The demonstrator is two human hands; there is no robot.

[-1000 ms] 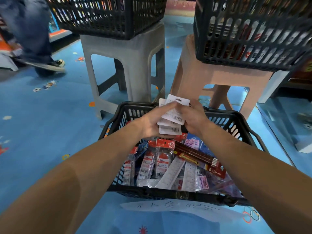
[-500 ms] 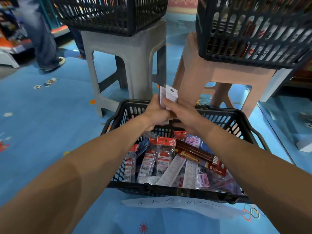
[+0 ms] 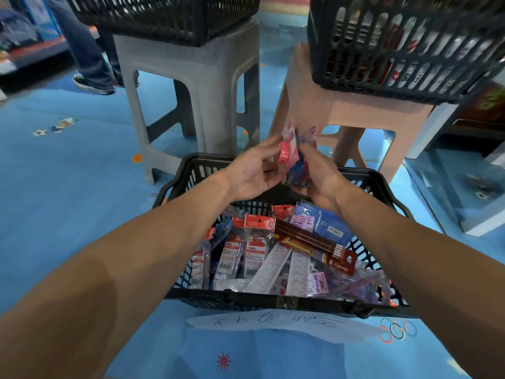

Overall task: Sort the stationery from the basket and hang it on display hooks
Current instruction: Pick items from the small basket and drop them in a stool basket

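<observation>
Half a second ago the hang-card packets (image 3: 289, 152) showed white backs; now they are turned, and pink and blue fronts face the camera. They are above the far rim of the floor basket (image 3: 273, 300), just above centre of the frame. The left hand (image 3: 252, 173) pinches them between thumb and forefinger, and the right hand (image 3: 318, 180) curls round their blue side. The standing person's legs (image 3: 84, 47) at the upper left have come closer to the grey stool (image 3: 213, 77).

There are three black baskets: the floor basket, one at the upper left (image 3: 164, 17) on the grey stool, and one at the upper right (image 3: 396, 53) on the pink stool (image 3: 355, 110). So two stools.

In the floor basket lie two white rulers (image 3: 269, 269), side by side, one red pencil pack (image 3: 318, 245) set diagonally across them, and three red-topped packets (image 3: 254, 250) to their left, among other bagged goods too jumbled to count.

The blue floor (image 3: 68, 187) is printed with small motifs, with coloured rings (image 3: 397, 328) at the lower right. A handwritten white paper (image 3: 273, 322) lies under the basket's near edge. Shop shelving edges the upper corners.
</observation>
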